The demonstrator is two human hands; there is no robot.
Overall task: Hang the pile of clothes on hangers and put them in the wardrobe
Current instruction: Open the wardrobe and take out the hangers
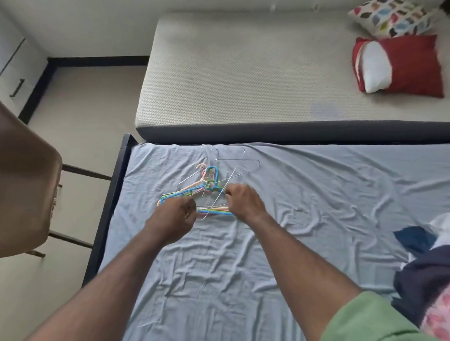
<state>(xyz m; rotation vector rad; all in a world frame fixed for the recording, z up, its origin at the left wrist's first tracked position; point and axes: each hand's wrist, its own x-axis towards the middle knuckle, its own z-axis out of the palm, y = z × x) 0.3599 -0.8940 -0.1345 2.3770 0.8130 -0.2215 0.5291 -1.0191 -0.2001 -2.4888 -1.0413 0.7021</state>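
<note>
A bed (320, 189) under a wrinkled pale blue sheet fills the foreground, beside a bare cream mattress (247, 74) against a white wall (96, 18). Two pillows (401, 64) lie on the mattress; beige floor (88, 109) stretches left toward white cabinet doors (10, 68).

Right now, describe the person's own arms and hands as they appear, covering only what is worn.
Both forearms are bare, with no watch, bracelet, ring or glove visible on the left hand or the right hand. The right arm shows a light green sleeve of soft fabric covering the upper arm near the lower edge of the view. No sleeve shows on the left arm within the frame.
</note>
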